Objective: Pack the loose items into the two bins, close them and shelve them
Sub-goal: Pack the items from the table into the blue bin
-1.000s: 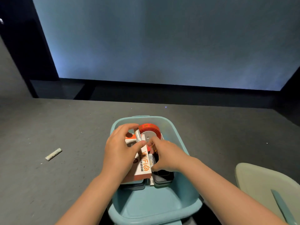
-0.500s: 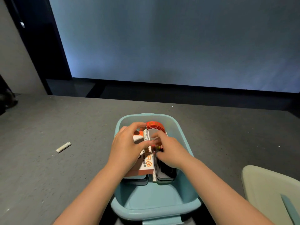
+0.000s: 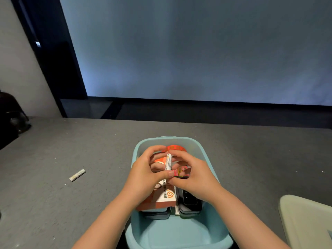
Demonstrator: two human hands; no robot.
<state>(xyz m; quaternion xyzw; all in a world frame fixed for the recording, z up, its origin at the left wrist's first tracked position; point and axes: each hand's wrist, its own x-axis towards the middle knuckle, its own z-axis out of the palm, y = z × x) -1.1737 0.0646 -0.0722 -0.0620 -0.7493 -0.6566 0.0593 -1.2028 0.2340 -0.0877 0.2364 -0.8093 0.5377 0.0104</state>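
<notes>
Both hands, left hand [image 3: 143, 174] and right hand [image 3: 193, 174], now pinch a raised battery [image 3: 168, 161] above the bin [image 3: 212, 221], near its far rim.

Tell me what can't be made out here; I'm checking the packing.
- Head view: the hands, left and right, cover much of the blue plastic bin's contents.
- Pale green bin: cut off by the right edge.
- Small white stick on the grey tabletop: print too small to read.
</notes>
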